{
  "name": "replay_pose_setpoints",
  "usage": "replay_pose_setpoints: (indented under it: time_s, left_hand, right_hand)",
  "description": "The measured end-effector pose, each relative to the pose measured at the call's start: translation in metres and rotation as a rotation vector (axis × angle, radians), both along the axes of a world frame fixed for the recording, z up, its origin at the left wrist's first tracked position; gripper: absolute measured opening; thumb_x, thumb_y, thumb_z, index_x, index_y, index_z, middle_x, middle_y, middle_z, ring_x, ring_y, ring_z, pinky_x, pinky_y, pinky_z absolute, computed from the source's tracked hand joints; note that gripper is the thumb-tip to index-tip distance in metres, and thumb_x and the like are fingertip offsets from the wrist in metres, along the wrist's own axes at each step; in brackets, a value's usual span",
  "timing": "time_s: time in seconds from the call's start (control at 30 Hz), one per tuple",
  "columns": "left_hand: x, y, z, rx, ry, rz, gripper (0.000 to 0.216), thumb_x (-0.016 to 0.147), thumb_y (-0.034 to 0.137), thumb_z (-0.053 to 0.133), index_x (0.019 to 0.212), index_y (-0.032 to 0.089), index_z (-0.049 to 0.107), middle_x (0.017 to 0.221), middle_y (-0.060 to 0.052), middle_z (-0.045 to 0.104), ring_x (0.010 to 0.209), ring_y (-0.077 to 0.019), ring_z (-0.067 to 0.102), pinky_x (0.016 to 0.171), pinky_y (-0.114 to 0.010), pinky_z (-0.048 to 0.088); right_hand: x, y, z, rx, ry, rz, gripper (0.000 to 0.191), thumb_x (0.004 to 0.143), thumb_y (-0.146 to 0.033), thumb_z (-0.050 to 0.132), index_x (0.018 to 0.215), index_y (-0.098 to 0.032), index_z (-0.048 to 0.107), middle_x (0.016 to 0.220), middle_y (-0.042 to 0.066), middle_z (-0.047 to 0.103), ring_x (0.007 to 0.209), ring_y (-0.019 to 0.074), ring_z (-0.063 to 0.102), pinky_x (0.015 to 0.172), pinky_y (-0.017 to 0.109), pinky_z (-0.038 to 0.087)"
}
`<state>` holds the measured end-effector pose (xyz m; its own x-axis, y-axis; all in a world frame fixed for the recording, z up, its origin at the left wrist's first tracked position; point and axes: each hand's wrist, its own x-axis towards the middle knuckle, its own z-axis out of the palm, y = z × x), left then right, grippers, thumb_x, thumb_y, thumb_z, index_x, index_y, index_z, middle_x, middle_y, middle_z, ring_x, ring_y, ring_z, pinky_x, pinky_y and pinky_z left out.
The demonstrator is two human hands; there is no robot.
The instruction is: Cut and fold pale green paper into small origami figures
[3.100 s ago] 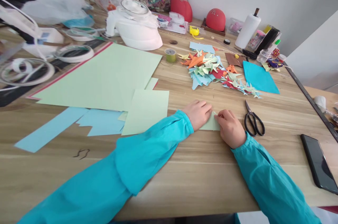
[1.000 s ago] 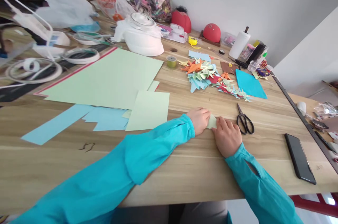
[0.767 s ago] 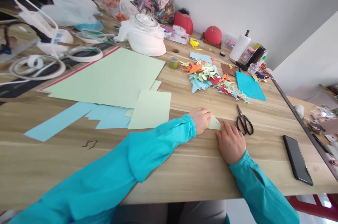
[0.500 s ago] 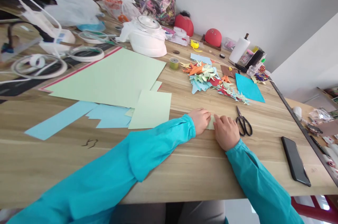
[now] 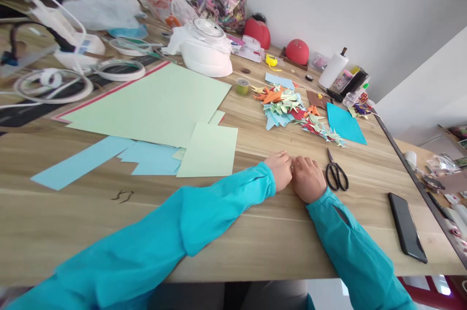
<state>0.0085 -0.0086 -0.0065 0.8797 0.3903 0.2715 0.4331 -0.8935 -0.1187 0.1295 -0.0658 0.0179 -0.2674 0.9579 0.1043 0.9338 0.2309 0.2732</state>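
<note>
At the far left of the wooden table (image 5: 219,256), a white electrical block (image 5: 82,51) stood among loose white cables. Nearer, a blue paper strip (image 5: 82,161) slanted across the wood, and beside it jagged blue pieces (image 5: 153,160) ran partly under a large pale green sheet (image 5: 153,105). A red edge showed along the large sheet's far left side. A smaller green sheet (image 5: 209,152) overlapped its right corner. Beyond these sat a white bundle (image 5: 206,57), with a green spool (image 5: 242,87) to its right.

Right of the smaller sheet, the left hand (image 5: 280,170) lay low over the table, knuckles up, its fingers bent and touching those of the right hand (image 5: 308,178). The right hand's fingers were curled inward. The small green paper that had shown between them half a second earlier was now covered by the fingers, so I could not tell whether either hand pinched it or only pressed it down.

Farther back lay a pile of folded paper figures (image 5: 282,104) in orange, green, blue and red. Just right of the right hand were black-handled scissors (image 5: 332,162), tips to the far side. A turquoise sheet (image 5: 346,123) lay beyond them, and a dark phone (image 5: 406,227) rested near the right edge.
</note>
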Motion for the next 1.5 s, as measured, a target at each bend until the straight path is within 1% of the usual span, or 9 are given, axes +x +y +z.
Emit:
replay_pose_setpoints:
  time_s: [0.23,0.47,0.63,0.77,0.9,1.07,1.2,1.3,1.5]
  left_hand:
    - [-0.001,0.003,-0.011,0.023,-0.105,0.005,0.026,0.083,0.011,0.041,0.090,0.006,0.066,0.094,-0.014,0.065,0.093,-0.0231,0.057,0.089,-0.039,0.040]
    - [-0.009,0.010,-0.019,-0.031,-0.166,-0.037,0.029,0.079,0.019,0.049,0.103,0.008,0.061,0.110,-0.015,0.062,0.105,-0.0237,0.053,0.098,-0.044,0.033]
    - [-0.018,0.015,-0.023,-0.054,-0.141,-0.064,0.035,0.077,0.026,0.052,0.109,0.015,0.059,0.119,-0.012,0.058,0.112,-0.0257,0.049,0.099,-0.051,0.030]
    - [-0.022,0.015,-0.023,-0.069,-0.131,-0.087,0.037,0.077,0.024,0.053,0.113,0.018,0.058,0.122,-0.013,0.055,0.115,-0.0260,0.046,0.101,-0.054,0.026]
    - [-0.026,0.014,-0.022,-0.115,-0.177,-0.113,0.030,0.075,0.024,0.055,0.102,0.028,0.064,0.122,-0.009,0.054,0.117,-0.0251,0.043,0.101,-0.054,0.026]
    - [-0.035,0.015,-0.019,-0.109,-0.414,0.076,0.026,0.076,0.024,0.051,0.095,0.022,0.068,0.123,-0.010,0.053,0.116,-0.0274,0.042,0.097,-0.052,0.033]
    - [-0.039,0.015,-0.016,-0.128,-0.468,0.301,0.035,0.080,0.039,0.049,0.093,0.013,0.068,0.116,-0.016,0.057,0.111,-0.0308,0.045,0.093,-0.051,0.039]
    - [-0.039,0.011,-0.018,-0.162,-0.402,0.333,0.044,0.080,0.048,0.048,0.093,0.010,0.067,0.116,-0.019,0.057,0.111,-0.0329,0.045,0.093,-0.053,0.039]
    - [-0.038,0.003,-0.026,-0.230,-0.375,0.296,0.040,0.080,0.038,0.050,0.103,0.008,0.061,0.123,-0.019,0.052,0.118,-0.0324,0.041,0.096,-0.049,0.040]
  right_hand:
    - [0.016,-0.026,-0.007,0.059,0.064,0.012,0.027,0.088,-0.021,0.041,0.108,-0.013,0.057,0.114,0.012,0.057,0.100,0.0216,0.049,0.083,0.034,0.037]
    - [0.024,-0.047,-0.012,0.125,0.090,-0.023,0.028,0.087,-0.022,0.043,0.107,-0.014,0.060,0.115,0.013,0.058,0.101,0.0219,0.052,0.084,0.035,0.039]
    - [0.025,-0.028,-0.001,0.135,0.179,-0.025,0.026,0.086,-0.025,0.044,0.078,-0.018,0.068,0.095,0.008,0.066,0.086,0.0189,0.056,0.079,0.032,0.038]
    - [0.016,0.001,-0.007,0.145,0.376,0.020,0.023,0.085,-0.017,0.044,0.092,-0.017,0.067,0.095,0.007,0.066,0.086,0.0170,0.056,0.077,0.028,0.040]
    - [0.005,0.017,-0.019,0.186,0.449,-0.034,0.021,0.081,-0.013,0.046,0.088,-0.016,0.066,0.085,0.007,0.065,0.083,0.0174,0.055,0.076,0.027,0.040]
    - [0.003,0.017,-0.026,0.232,0.507,-0.071,0.016,0.082,-0.020,0.049,0.084,-0.015,0.064,0.084,0.008,0.061,0.081,0.0179,0.054,0.074,0.027,0.041]
    - [0.003,0.015,-0.028,0.222,0.553,-0.092,0.016,0.083,-0.020,0.048,0.081,-0.016,0.063,0.083,0.007,0.060,0.081,0.0176,0.053,0.073,0.026,0.041]
    - [0.003,0.015,-0.027,0.179,0.621,-0.079,0.016,0.084,-0.019,0.048,0.081,-0.016,0.064,0.082,0.006,0.059,0.079,0.0168,0.054,0.073,0.025,0.042]
    - [0.004,0.011,-0.026,0.141,0.706,0.030,0.018,0.083,-0.016,0.049,0.081,-0.015,0.067,0.083,0.007,0.059,0.081,0.0173,0.053,0.075,0.028,0.043]
